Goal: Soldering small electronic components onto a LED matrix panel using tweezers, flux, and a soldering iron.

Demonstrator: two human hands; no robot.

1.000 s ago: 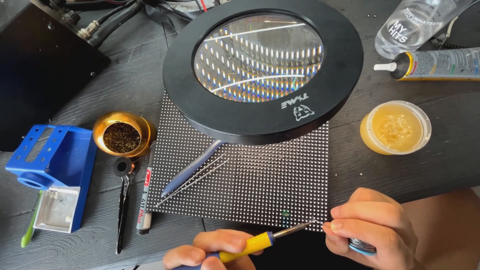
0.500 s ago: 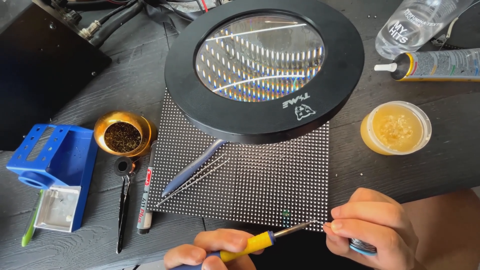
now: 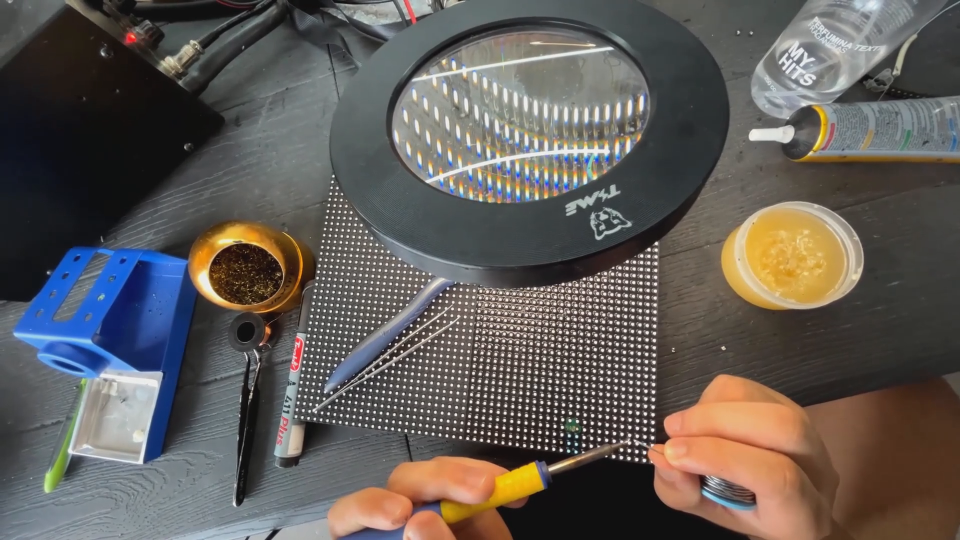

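My left hand (image 3: pixel 420 495) is wrapped around the yellow-and-blue handle of a soldering iron (image 3: pixel 530 478), its metal tip pointing toward three o'clock and meeting the bottom edge of the dotted LED panel (image 3: pixel 560 370) that lies flat on the dark desk (image 3: pixel 250 160). My right hand (image 3: pixel 745 460), at five o'clock from the panel, is curled shut on a small spool of solder wire (image 3: pixel 728 490), pinching a thin strand out to the iron's tip. A pair of tweezers (image 3: pixel 385 352) rests on the panel's left part. Above the panel, at twelve o'clock, hangs a round black magnifier lamp (image 3: pixel 530 140). A brass tip-cleaner pot (image 3: pixel 248 268) sits at nine o'clock, a yellow jar of flux (image 3: pixel 792 255) at three o'clock.
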